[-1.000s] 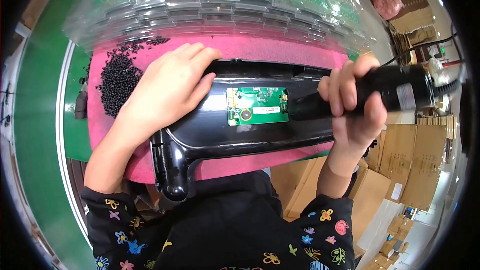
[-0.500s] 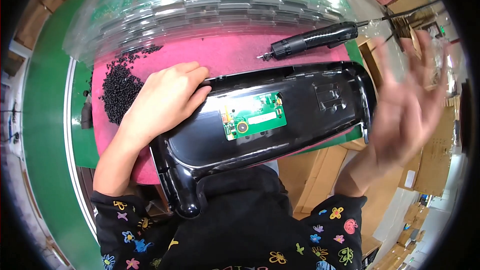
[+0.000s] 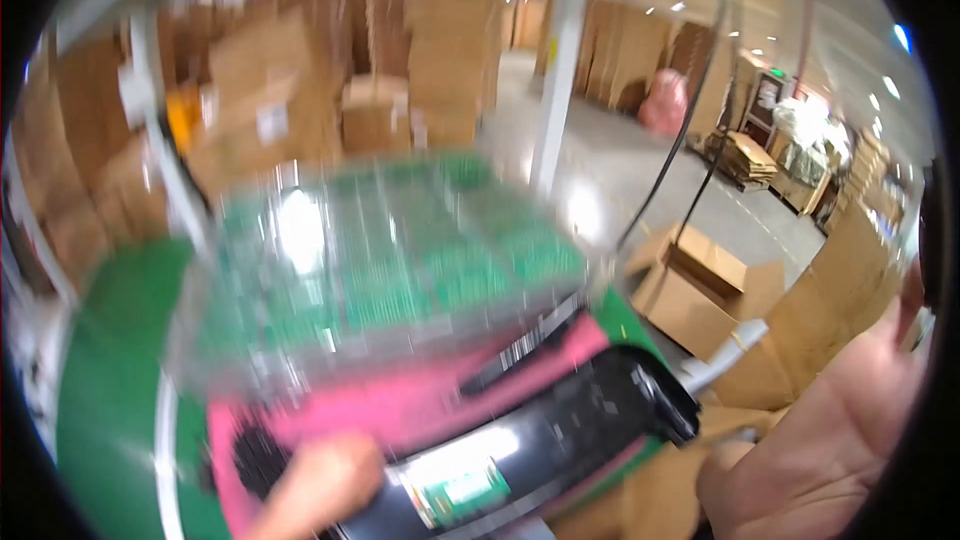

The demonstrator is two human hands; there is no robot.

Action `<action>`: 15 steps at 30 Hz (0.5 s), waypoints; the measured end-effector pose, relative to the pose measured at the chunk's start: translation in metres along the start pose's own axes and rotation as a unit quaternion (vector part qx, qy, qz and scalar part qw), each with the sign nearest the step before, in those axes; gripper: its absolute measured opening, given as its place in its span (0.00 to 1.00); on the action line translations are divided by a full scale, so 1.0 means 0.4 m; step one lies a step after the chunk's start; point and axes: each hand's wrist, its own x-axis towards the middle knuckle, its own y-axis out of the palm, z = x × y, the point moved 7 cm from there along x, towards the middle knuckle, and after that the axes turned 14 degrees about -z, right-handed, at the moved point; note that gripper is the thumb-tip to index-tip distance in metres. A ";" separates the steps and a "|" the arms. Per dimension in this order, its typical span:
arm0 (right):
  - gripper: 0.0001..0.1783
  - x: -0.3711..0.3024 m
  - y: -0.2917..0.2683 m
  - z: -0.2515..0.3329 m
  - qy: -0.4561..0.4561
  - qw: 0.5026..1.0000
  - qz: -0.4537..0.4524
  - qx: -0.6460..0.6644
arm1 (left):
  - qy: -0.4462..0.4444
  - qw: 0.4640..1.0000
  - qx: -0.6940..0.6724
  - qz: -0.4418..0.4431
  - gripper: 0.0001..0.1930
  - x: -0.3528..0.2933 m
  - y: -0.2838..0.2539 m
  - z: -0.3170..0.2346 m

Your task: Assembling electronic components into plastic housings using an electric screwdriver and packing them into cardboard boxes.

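A long black plastic housing (image 3: pixel 575 410) lies tilted across the pink mat, its right end curving toward me. Inside it sits a green circuit board (image 3: pixel 462 493). My left hand (image 3: pixel 335 480), smeared by motion, is closed at the housing's left far edge. Large and near at the right rim, my right hand (image 3: pixel 820 440) is raised with its palm showing and thumb apart; its fingers run partly out of view, and no held thing shows. Beyond the housing lies a black electric screwdriver (image 3: pixel 520 352), blurred. A heap of small black parts (image 3: pixel 258 455) is left of my left hand.
Stacked clear trays of green boards (image 3: pixel 390 250) stand behind the pink mat (image 3: pixel 400 425) on a green table (image 3: pixel 115 360). An open cardboard box (image 3: pixel 690 290) is at the right, near hanging cables (image 3: pixel 690 120). A white post (image 3: pixel 560 80) and piled cartons (image 3: pixel 450 40) stand farther back.
The view has swung upward, so the table sits lower and the room shows. My right hand has come up much nearer at the right rim. My left hand stays at the housing.
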 end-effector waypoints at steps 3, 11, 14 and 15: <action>0.17 0.024 0.057 0.027 -0.124 0.991 0.040 -0.024 | -0.083 0.988 -0.116 -0.055 0.16 -0.057 0.049 0.060; 0.13 -0.090 0.063 0.026 0.068 0.990 0.057 -0.107 | -0.016 1.000 -0.022 -0.015 0.10 0.092 -0.011 0.026; 0.12 -0.128 0.095 0.025 0.097 0.988 0.036 -0.116 | -0.057 0.998 -0.023 -0.030 0.09 0.069 -0.035 0.044; 0.12 -0.133 0.107 0.029 0.095 0.986 0.039 -0.130 | -0.059 0.997 -0.033 -0.049 0.08 0.078 -0.050 0.041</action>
